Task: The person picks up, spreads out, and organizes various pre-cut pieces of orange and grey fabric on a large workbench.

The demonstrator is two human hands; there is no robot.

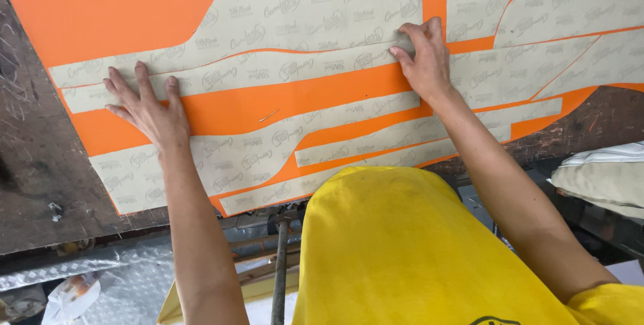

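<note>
A large orange sheet (121,10) lies on a dark wooden worktable (33,164). Several long beige paper pattern pieces (315,10) with faint printing lie across it. My left hand (146,107) rests flat, fingers spread, on the left end of a long narrow beige strip (268,70) and the orange below it. My right hand (421,60) presses fingertips on the right part of the same strip, where it meets the larger pattern piece above. Neither hand grips anything. More beige strips (362,140) lie nearer me.
My yellow shirt (402,251) fills the lower middle. A metal bar (280,278) and checker-plate metal (127,278) lie below the table edge. A crumpled white bag (70,295) sits lower left. Folded pale fabric (604,177) lies at right.
</note>
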